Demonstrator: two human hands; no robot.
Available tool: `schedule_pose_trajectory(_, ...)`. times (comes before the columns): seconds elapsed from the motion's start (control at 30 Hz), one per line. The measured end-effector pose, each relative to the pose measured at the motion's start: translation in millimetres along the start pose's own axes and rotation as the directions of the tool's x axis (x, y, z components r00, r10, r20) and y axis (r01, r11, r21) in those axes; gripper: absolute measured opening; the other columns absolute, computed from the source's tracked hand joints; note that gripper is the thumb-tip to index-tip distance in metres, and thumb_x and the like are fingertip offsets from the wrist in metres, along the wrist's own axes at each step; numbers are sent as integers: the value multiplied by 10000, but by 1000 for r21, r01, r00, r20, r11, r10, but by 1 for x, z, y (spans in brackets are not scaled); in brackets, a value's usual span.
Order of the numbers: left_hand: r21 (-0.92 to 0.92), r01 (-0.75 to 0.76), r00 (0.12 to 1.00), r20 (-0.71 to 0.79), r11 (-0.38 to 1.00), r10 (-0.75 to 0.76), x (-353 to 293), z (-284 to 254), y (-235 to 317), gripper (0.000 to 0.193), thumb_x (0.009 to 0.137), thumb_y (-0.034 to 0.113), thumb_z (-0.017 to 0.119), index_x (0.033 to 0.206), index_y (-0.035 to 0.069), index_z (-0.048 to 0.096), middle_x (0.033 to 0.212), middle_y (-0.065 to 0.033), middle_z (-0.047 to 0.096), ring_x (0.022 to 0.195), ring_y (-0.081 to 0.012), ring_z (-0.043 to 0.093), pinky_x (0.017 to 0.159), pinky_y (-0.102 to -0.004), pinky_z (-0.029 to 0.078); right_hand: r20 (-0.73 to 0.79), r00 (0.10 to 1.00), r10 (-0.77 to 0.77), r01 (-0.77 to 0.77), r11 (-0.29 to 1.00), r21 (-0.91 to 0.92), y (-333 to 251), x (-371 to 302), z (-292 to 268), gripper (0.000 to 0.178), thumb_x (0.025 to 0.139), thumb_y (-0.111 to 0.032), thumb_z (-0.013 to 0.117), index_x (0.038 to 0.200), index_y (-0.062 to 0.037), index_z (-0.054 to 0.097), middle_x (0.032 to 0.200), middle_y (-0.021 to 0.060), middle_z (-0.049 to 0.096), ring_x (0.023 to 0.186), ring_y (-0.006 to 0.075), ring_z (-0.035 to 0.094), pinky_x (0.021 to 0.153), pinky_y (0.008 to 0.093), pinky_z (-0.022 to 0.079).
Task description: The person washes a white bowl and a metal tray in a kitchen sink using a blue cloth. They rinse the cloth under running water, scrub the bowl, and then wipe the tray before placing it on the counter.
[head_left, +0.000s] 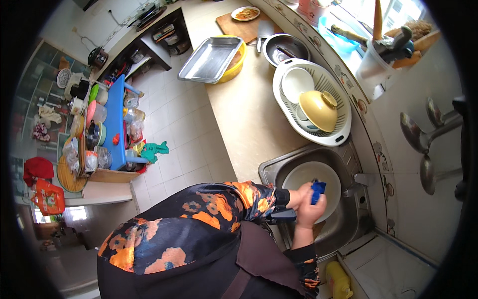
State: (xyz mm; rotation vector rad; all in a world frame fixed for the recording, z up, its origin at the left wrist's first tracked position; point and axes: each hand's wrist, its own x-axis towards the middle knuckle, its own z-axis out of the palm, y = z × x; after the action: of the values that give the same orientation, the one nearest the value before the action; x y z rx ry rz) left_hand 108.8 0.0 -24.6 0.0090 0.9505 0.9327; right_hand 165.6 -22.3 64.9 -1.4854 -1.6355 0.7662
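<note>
Both the left hand [297, 198] and the right hand [310, 210] grip a crumpled blue item [317, 191] over the round white basin [304, 173] inside the stainless-steel sink [350, 217].

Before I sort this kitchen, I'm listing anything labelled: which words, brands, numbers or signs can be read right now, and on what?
None that I can quote.
Orange bag, far left: printed marks, too small and blurred to read.
Yellow bottle, below the sink in the picture: no legible words.
Blue thing at the left hand and right hand: no readable text.
</note>
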Motion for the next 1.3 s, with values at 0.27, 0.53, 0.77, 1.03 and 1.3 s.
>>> schedule_pose_trajectory(0.27, 180, -32, 933, -348, 983, 94, -5, 3, 25, 324, 956, 283, 561, 1106, 6, 636, 983, -137, 673, 820, -222, 639, 746, -381, 531, -60, 998, 33, -30, 998, 47, 18, -4, 18, 324, 866, -161, 606, 1127, 16, 534, 1035, 223, 614, 904, 401, 600, 829, 449, 482)
schedule_pose_trajectory(0.53, 414, -58, 886, -398, 908, 238, -8, 10, 3, 342, 926, 274, 551, 1115, 2, 636, 1060, -178, 668, 953, -257, 647, 794, -401, 517, -62, 877, 476, -478, 878, -15, 52, 35, 16, 387, 921, -302, 580, 989, 78, 611, 956, 251, 674, 855, 389, 636, 776, 444, 495)
schedule_pose_trajectory(0.77, 949, -72, 946, -32, 306, 324, -13, -4, 18, 355, 899, 231, 499, 1054, -53, 643, 978, -235, 651, 916, -293, 645, 817, -421, 504, -23, 927, 374, -375, 926, -33, 47, 18, 25, 384, 923, -318, 612, 976, 62, 622, 951, 250, 660, 880, 383, 626, 807, 436, 483)
schedule_pose_trajectory(1.03, 287, 12, 1000, -19, 958, -7, -47, 14, 73, 509, 827, 166, 569, 1289, -29, 482, 1138, -167, 608, 1021, -274, 608, 872, -371, 517, 299, 922, 246, -324, 913, 248, 104, 31, -20, 540, 816, -61, 650, 1328, 20, 497, 1180, 118, 628, 903, 228, 633, 756, 332, 506)
schedule_pose_trajectory(1.3, 810, -189, 964, 45, 555, 263, -22, -24, 64, 688, 744, 149, 701, 1393, 72, 485, 1242, -194, 605, 1144, -309, 591, 977, -360, 467, 509, 704, 495, -608, 791, 71, 83, 29, -41, 301, 798, -134, 746, 1056, 1, 669, 998, 49, 674, 898, 163, 610, 854, 301, 480)
